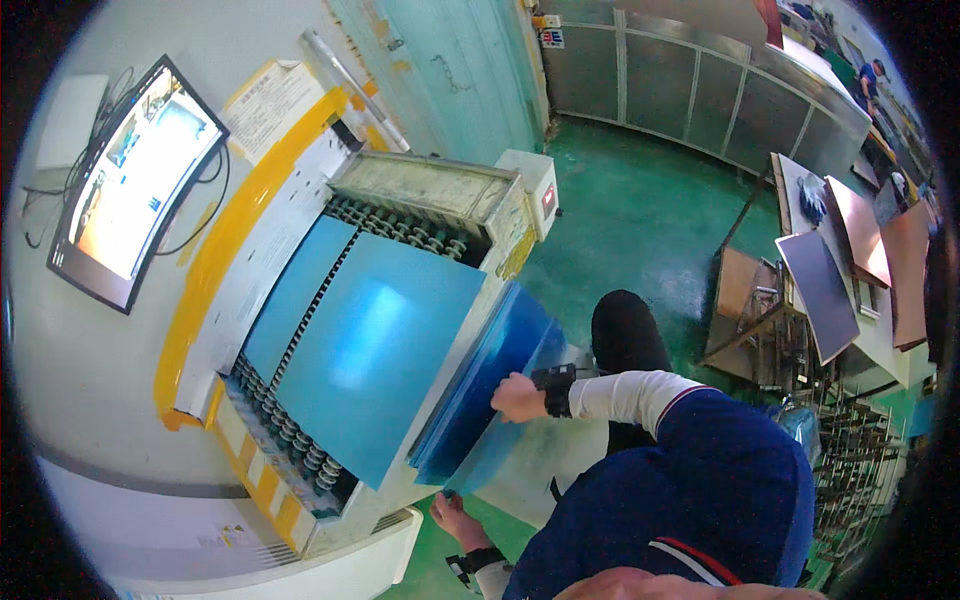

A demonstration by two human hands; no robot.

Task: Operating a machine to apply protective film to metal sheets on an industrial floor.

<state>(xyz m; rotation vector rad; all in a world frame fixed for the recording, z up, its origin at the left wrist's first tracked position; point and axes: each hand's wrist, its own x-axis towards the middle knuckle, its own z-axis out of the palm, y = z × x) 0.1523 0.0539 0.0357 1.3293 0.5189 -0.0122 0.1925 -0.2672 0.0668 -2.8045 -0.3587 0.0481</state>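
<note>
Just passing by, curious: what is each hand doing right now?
Left hand: pinching the lower corner of the leaning blue rectangular sheets.
Right hand: closed on their edge.

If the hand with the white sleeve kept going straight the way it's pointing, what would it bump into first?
The right hand points left, toward the machine, and already rests against the leaning stack of blue sheets. So it would press into that stack first. Beyond it lies the large blue sheet on the roller conveyor, though depth is hard to judge.
</note>
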